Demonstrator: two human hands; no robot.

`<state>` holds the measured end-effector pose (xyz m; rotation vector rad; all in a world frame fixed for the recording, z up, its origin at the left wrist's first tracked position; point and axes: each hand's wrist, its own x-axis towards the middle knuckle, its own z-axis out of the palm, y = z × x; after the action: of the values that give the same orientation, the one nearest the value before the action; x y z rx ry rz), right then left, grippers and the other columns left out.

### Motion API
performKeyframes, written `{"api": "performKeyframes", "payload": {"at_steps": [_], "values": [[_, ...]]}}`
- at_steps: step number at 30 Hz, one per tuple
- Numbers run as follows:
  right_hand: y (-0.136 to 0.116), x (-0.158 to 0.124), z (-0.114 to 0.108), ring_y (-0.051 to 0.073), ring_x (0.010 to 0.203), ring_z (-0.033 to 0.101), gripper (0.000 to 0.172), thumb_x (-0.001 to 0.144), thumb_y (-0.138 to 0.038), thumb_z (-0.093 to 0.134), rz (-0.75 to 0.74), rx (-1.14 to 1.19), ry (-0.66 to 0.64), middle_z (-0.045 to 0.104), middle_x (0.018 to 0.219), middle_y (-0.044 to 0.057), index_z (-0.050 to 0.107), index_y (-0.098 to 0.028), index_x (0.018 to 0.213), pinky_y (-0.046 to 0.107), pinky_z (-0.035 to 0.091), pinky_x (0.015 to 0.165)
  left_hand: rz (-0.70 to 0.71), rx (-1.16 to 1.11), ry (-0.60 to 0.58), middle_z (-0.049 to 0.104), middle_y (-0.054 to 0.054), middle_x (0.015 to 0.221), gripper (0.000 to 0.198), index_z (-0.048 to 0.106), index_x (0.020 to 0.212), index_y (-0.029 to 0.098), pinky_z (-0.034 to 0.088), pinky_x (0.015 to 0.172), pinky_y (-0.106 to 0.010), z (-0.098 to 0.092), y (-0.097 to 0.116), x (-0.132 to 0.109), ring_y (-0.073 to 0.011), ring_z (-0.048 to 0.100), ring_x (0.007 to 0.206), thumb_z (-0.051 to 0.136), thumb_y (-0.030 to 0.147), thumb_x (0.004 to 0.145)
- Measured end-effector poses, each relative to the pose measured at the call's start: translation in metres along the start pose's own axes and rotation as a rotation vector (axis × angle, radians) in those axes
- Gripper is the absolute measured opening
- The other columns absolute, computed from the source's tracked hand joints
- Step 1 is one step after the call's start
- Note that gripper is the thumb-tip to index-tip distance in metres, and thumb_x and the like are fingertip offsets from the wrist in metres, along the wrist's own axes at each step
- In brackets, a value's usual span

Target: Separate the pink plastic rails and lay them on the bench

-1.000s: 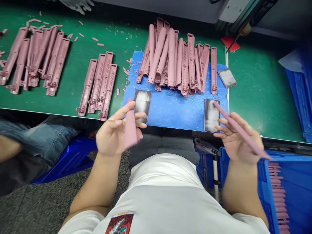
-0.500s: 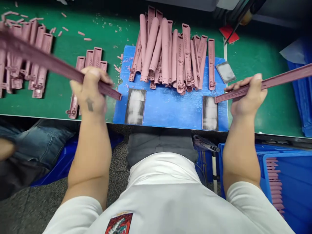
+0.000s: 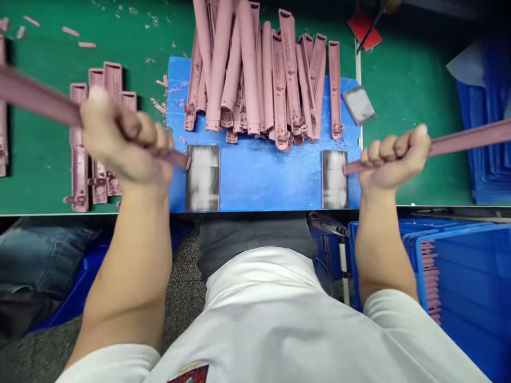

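Observation:
My left hand (image 3: 128, 135) is wrapped round a long pink plastic part (image 3: 40, 97), whose near end meets the edge of a worn black abrasive strip (image 3: 203, 178). In my right hand (image 3: 393, 159) a second long pink plastic part (image 3: 471, 137) is gripped, slanting up to the right. Its inner end touches or hovers over the edge of another worn strip (image 3: 335, 180); I cannot tell which. Both strips lie on a blue sheet (image 3: 271, 181). Behind them a heap of similar pink parts (image 3: 249, 69) rests on the sheet.
More pink parts (image 3: 80, 154) lie at the left on the green table (image 3: 415, 106), among scraps. A grey block (image 3: 359, 105) and a red piece (image 3: 364, 31) are at the right. A blue crate (image 3: 471, 287) with pink parts stands below the table edge, beside a person's jeans (image 3: 40, 255) at far left.
My view has shifted, so the table appears further left and higher. Both hands have turned to show curled fingers, and the parts' inner ends have come to the strips.

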<state>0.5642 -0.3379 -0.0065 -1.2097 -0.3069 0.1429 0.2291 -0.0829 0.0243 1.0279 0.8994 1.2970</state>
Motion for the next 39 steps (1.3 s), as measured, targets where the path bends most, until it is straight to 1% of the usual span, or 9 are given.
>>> {"api": "performKeyframes", "payload": {"at_steps": [6,11,15,20,26,29,32,35,39], "values": [[-0.004,0.002,0.005,0.011,0.05,-0.002,0.053,0.13,-0.051,0.029,0.055,-0.025,0.079,0.004,0.06,-0.014,0.019,-0.034,0.081,0.029,0.008,0.043,0.043,-0.11,-0.005,0.006,0.005,0.066,0.06,0.022,0.07,0.026,0.008,0.052,-0.035,-0.002,-0.001,-0.008,-0.0114,0.002,0.052,0.015,0.023,0.13],[-0.014,-0.007,0.02,0.009,0.046,-0.001,0.058,0.126,-0.037,0.036,0.116,-0.024,0.061,0.004,0.057,-0.012,0.023,-0.031,0.07,0.029,0.005,0.043,-0.059,-0.068,0.046,0.005,0.007,0.068,0.055,0.023,0.076,0.028,0.008,0.057,-0.038,0.009,-0.007,0.004,-0.0117,0.002,0.054,0.023,0.024,0.131],[-0.017,-0.007,0.029,0.007,0.043,0.0,0.061,0.128,-0.04,0.022,0.105,0.039,0.168,0.002,0.061,-0.011,0.022,-0.03,0.068,0.026,0.002,0.043,0.017,-0.027,0.066,0.007,0.007,0.073,0.052,0.02,0.083,0.028,0.01,0.062,-0.037,0.008,-0.015,0.016,-0.0098,0.006,0.056,0.03,0.02,0.134],[-0.018,-0.021,0.024,0.006,0.044,0.001,0.058,0.122,-0.036,0.04,0.091,0.016,0.024,0.006,0.058,-0.012,0.023,-0.028,0.067,0.024,0.008,0.04,0.007,0.005,0.05,0.008,0.006,0.072,0.051,0.022,0.08,0.028,0.01,0.062,-0.038,-0.003,-0.013,-0.002,-0.0112,0.007,0.056,0.031,0.02,0.129],[0.002,-0.004,0.012,0.008,0.046,0.0,0.058,0.125,-0.053,0.035,-0.024,-0.006,0.07,0.003,0.059,-0.013,0.02,-0.032,0.074,0.028,0.005,0.043,0.034,-0.12,0.119,0.006,0.006,0.071,0.056,0.021,0.073,0.028,0.01,0.06,-0.036,0.002,-0.009,-0.002,-0.011,0.003,0.054,0.028,0.021,0.129],[0.006,0.003,0.01,0.01,0.051,-0.001,0.067,0.118,-0.068,0.062,0.048,-0.077,0.005,0.006,0.058,-0.014,0.023,-0.034,0.075,0.031,0.006,0.043,0.024,-0.099,0.109,0.004,0.007,0.066,0.054,0.023,0.072,0.029,0.006,0.058,-0.038,0.004,-0.009,0.002,-0.012,0.0,0.053,0.034,0.017,0.123],[0.005,0.008,0.016,0.012,0.055,-0.001,0.066,0.124,-0.076,0.046,0.081,-0.054,0.106,0.005,0.059,-0.012,0.021,-0.036,0.078,0.033,0.007,0.044,0.037,-0.045,0.1,0.008,0.007,0.066,0.053,0.024,0.075,0.028,0.008,0.057,-0.036,0.007,-0.009,0.003,-0.0108,0.005,0.052,0.027,0.015,0.127],[-0.002,0.0,0.017,0.011,0.055,-0.001,0.066,0.128,-0.071,0.037,0.039,-0.047,0.106,0.005,0.059,-0.011,0.021,-0.035,0.076,0.032,0.009,0.045,0.073,-0.081,0.09,0.008,0.007,0.064,0.055,0.024,0.071,0.027,0.008,0.055,-0.034,0.002,-0.005,-0.006,-0.0097,0.004,0.051,0.03,0.016,0.125],[-0.011,-0.016,0.017,0.009,0.049,0.005,0.065,0.116,-0.055,0.069,0.089,-0.018,-0.064,0.012,0.058,-0.013,0.031,-0.031,0.069,0.03,0.01,0.044,0.043,-0.137,0.013,0.006,0.008,0.058,0.054,0.027,0.064,0.027,0.004,0.049,-0.034,-0.003,-0.004,-0.013,-0.0108,-0.001,0.048,0.042,0.017,0.114]]}}
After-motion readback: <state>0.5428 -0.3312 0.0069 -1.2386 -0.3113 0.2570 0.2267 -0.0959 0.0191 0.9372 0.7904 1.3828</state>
